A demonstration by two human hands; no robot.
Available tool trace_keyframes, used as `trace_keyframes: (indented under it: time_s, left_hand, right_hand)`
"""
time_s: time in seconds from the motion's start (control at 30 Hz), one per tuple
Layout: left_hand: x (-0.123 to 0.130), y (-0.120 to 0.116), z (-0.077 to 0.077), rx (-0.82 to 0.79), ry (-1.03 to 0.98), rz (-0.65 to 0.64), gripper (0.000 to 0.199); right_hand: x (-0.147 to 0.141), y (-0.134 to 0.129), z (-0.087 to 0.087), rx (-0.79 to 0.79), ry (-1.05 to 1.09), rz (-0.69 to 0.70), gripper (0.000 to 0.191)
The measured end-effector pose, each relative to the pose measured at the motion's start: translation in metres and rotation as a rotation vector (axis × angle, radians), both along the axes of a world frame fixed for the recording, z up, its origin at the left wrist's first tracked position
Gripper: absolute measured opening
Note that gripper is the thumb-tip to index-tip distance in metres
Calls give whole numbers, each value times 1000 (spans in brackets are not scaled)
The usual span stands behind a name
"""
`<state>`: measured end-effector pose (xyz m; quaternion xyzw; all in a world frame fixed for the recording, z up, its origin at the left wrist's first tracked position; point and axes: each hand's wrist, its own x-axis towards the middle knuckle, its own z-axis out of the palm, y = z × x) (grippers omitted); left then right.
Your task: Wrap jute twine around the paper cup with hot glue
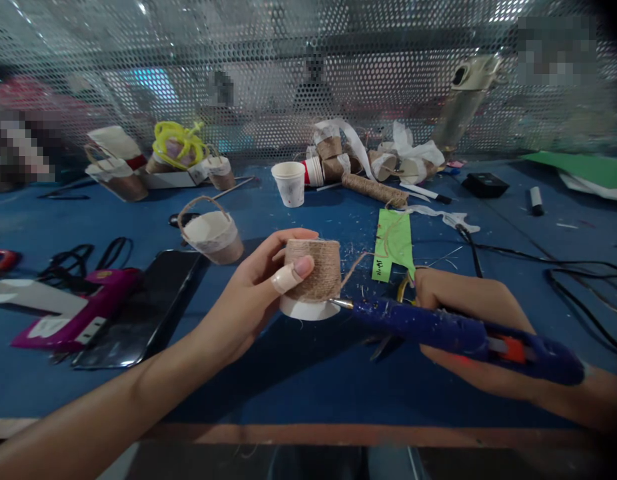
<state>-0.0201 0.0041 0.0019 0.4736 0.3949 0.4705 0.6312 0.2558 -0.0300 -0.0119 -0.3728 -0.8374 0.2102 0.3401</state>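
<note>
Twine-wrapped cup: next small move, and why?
Probably dab glue at the lower edge of the twine wrap: the glue gun in the right hand points its tip there, the white cup shows bare below, and a slack strand trails off.

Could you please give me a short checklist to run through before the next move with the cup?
1. Cup held in the left hand: ok, gripped around its twine wrapping.
2. Glue gun held in the right hand: ok.
3. Nozzle at or near the wrapping's lower edge: ok.
4. Left thumb clear of the tip: ok, a gap shows.
5. Twine strand taut: not ok, it curves loosely.
6. Fresh glue on the cup: cannot tell, too small to see.
</note>
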Motion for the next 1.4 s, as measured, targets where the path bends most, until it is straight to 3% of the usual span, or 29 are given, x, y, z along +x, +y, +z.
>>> trace_keyframes:
  time_s: [0.5,0.8,1.07,1.4]
  left_hand:
    - [-4,3,1,-56,-70,27,29]
    - [-5,1,-2,-57,-82,-50,29]
    - [-4,4,0,-67,-104,26,29]
    - [-5,4,-4,-62,-147,-33,24]
  right_hand:
    - [-5,5,5,62,1,-32,26]
    - [-1,0,5,26,-39,15,25]
    - [-2,3,4,55,-17,-2,27]
    - [-3,1,3,57,-57,-6,25]
